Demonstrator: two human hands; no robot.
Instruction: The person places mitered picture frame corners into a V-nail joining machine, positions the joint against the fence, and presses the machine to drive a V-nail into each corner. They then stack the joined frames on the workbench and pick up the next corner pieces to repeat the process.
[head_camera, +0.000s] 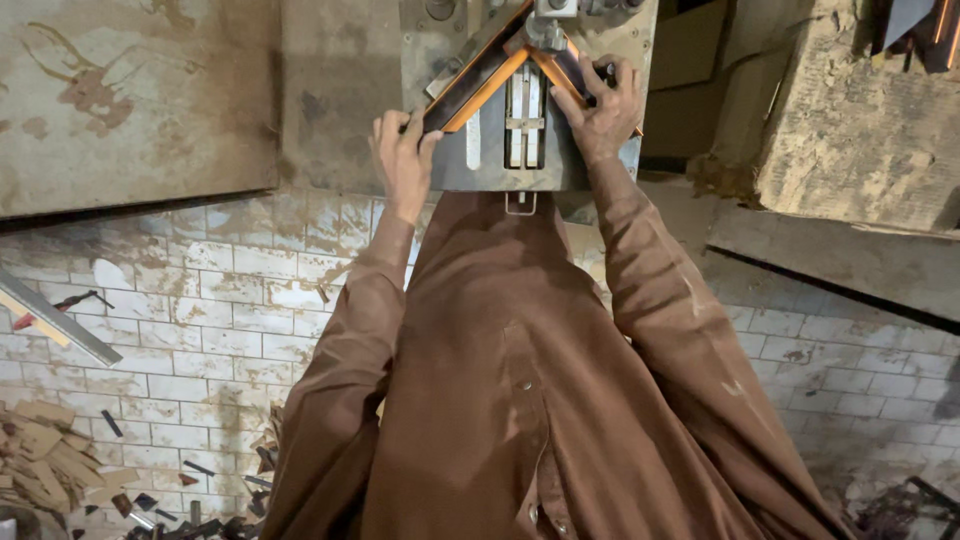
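1. Plainly, from my remote seat, I saw the left hand at about eleven o'clock of the frame, fingers curled over the outer edge of the left frame strip, pressing it down onto the grey machine table.
2. The right hand sat at about one o'clock, fingers closed over the right frame strip, pinching it against the same table.
3. The two strips, dark on the outside with an orange inner edge, met in a mitred corner at twelve o'clock, just under the metal clamp head.
4. I judged the step in hand to be holding the corner together in the joining machine; whether the joint had closed flush I could not tell, since the clamp head hid the tip.
5. The next move, as I judged it, called for even pressure from both hands so neither strip slipped off the angle.
6. Around the brown sleeves, a white tiled floor showed, with wood offcuts at eight o'clock and a metal bar at nine o'clock.
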